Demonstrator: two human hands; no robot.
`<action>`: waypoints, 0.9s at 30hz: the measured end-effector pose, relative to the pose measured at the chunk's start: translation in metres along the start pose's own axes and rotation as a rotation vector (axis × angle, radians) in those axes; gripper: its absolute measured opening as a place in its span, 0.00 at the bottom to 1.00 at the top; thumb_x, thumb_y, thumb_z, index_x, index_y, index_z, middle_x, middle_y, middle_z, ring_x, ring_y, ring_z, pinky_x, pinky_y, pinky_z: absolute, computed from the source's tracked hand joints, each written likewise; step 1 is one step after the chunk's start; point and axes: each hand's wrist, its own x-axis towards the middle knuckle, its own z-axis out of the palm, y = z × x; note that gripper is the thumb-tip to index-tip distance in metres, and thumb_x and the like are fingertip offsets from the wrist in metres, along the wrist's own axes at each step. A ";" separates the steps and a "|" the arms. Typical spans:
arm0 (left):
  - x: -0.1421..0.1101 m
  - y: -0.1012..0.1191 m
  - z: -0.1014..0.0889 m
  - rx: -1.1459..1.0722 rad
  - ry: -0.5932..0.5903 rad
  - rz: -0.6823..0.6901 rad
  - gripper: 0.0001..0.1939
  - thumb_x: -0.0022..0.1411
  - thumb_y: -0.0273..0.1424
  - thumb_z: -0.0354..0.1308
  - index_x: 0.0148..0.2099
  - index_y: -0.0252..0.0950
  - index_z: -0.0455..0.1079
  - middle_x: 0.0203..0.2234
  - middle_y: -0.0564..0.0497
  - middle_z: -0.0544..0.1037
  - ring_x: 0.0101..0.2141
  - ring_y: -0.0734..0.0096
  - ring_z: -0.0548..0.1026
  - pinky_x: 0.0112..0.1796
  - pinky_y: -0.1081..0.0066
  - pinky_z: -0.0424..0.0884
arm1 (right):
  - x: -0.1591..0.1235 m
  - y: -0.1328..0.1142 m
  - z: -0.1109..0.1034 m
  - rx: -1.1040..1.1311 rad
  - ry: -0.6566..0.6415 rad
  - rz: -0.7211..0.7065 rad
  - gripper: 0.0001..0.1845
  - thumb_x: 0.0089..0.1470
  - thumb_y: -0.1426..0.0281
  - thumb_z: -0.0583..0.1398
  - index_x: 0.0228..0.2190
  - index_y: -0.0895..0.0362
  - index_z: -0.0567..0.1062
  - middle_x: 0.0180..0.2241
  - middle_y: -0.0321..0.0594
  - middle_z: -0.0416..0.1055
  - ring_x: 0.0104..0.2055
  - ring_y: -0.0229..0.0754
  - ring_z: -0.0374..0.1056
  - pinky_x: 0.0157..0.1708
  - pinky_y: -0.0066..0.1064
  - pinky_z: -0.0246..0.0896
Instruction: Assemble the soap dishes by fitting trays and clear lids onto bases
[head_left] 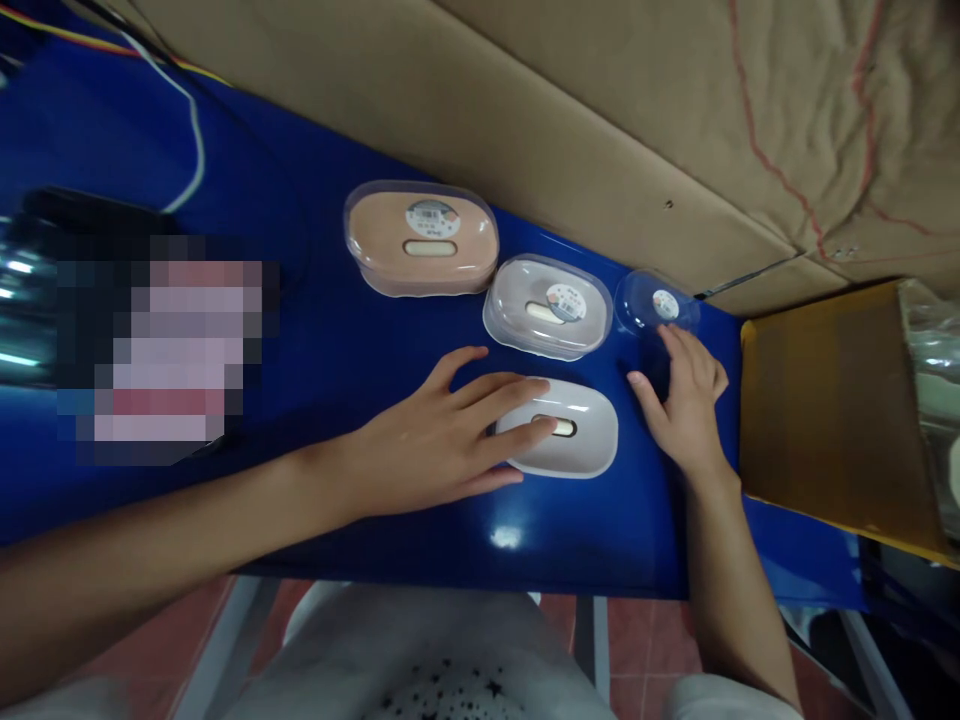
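Observation:
A shallow white oval dish [596, 440] with a pale oblong piece in its middle lies on the blue table. My left hand [442, 430] is over its left side with fingers spread, the fingertips above or touching the dish; I cannot tell which. At the right, my right hand [686, 395] reaches to a clear plastic lid [637, 300] with a round label. Its fingertips are at the lid's near edge and the thumb stands apart. Beyond my hands sit a peach oval box [382, 235] and a white oval box [514, 305], both under clear labelled lids.
Brown cardboard [570, 130] walls off the table's far side. A cardboard box [821, 400] with clear plastic items stands at the right. To the left lie a dark shiny object [82, 230], a pixelated patch and a white cable [196, 130]. The blue table's [420, 550] front edge is near my body.

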 end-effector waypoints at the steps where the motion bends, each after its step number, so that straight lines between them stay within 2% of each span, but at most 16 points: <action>1: 0.000 0.000 0.000 0.008 -0.004 0.003 0.23 0.76 0.39 0.65 0.68 0.41 0.69 0.68 0.38 0.73 0.63 0.50 0.75 0.69 0.41 0.62 | -0.001 -0.001 -0.001 -0.001 0.021 0.001 0.36 0.72 0.48 0.56 0.73 0.49 0.62 0.69 0.55 0.69 0.72 0.66 0.63 0.69 0.66 0.51; 3: 0.000 -0.001 -0.001 0.021 -0.009 0.012 0.22 0.77 0.39 0.63 0.68 0.41 0.68 0.68 0.38 0.74 0.63 0.51 0.76 0.68 0.42 0.64 | -0.002 -0.003 -0.003 -0.004 0.054 0.004 0.36 0.69 0.46 0.60 0.70 0.48 0.65 0.66 0.55 0.71 0.69 0.66 0.66 0.69 0.65 0.53; 4: 0.000 -0.002 -0.001 0.023 -0.008 0.016 0.22 0.78 0.39 0.62 0.68 0.41 0.68 0.68 0.38 0.74 0.63 0.51 0.76 0.67 0.42 0.65 | -0.003 -0.003 -0.004 -0.005 0.053 0.006 0.38 0.68 0.45 0.61 0.70 0.48 0.66 0.68 0.56 0.68 0.71 0.67 0.64 0.69 0.66 0.52; 7: -0.001 -0.002 -0.002 0.022 0.003 0.019 0.22 0.78 0.40 0.62 0.68 0.41 0.68 0.68 0.38 0.74 0.62 0.50 0.77 0.65 0.42 0.66 | -0.003 0.004 -0.007 0.016 -0.018 0.017 0.44 0.65 0.42 0.62 0.73 0.49 0.62 0.76 0.58 0.56 0.79 0.71 0.50 0.71 0.70 0.46; 8: -0.001 -0.002 -0.002 0.022 0.009 0.014 0.22 0.78 0.40 0.62 0.68 0.40 0.68 0.68 0.38 0.74 0.61 0.50 0.77 0.65 0.42 0.65 | -0.003 0.008 -0.007 0.030 -0.046 0.022 0.45 0.65 0.42 0.63 0.73 0.49 0.61 0.77 0.58 0.54 0.80 0.71 0.48 0.71 0.71 0.46; 13: -0.002 -0.004 -0.002 0.028 0.040 -0.028 0.20 0.79 0.41 0.60 0.66 0.38 0.70 0.61 0.41 0.80 0.58 0.52 0.80 0.66 0.44 0.65 | -0.007 0.017 -0.017 0.058 -0.071 0.049 0.44 0.62 0.43 0.67 0.71 0.47 0.66 0.71 0.55 0.66 0.73 0.68 0.62 0.68 0.68 0.56; 16: -0.003 -0.006 0.000 0.038 0.036 -0.045 0.21 0.80 0.42 0.59 0.67 0.38 0.70 0.63 0.42 0.79 0.57 0.52 0.80 0.66 0.45 0.65 | -0.010 0.016 -0.021 0.094 -0.051 0.063 0.39 0.62 0.46 0.68 0.67 0.47 0.70 0.68 0.53 0.69 0.71 0.67 0.65 0.68 0.68 0.58; 21: -0.003 -0.005 0.000 0.034 0.039 -0.081 0.24 0.79 0.42 0.60 0.69 0.38 0.69 0.65 0.39 0.77 0.59 0.48 0.79 0.65 0.43 0.66 | -0.015 0.020 -0.032 0.316 -0.009 0.035 0.31 0.60 0.52 0.71 0.60 0.49 0.76 0.63 0.52 0.72 0.68 0.61 0.69 0.63 0.57 0.70; 24: -0.002 -0.004 -0.001 0.045 0.043 -0.121 0.28 0.76 0.43 0.63 0.71 0.37 0.69 0.65 0.36 0.77 0.59 0.45 0.80 0.63 0.43 0.69 | -0.022 0.018 -0.051 0.467 -0.062 0.033 0.29 0.60 0.56 0.73 0.60 0.46 0.76 0.65 0.48 0.72 0.68 0.60 0.70 0.64 0.55 0.70; 27: 0.000 -0.003 -0.003 0.054 0.042 -0.156 0.32 0.75 0.44 0.65 0.73 0.36 0.67 0.65 0.35 0.77 0.59 0.43 0.80 0.62 0.43 0.70 | -0.028 0.003 -0.063 0.561 -0.180 -0.059 0.30 0.60 0.57 0.73 0.61 0.44 0.75 0.66 0.47 0.71 0.69 0.60 0.69 0.68 0.56 0.67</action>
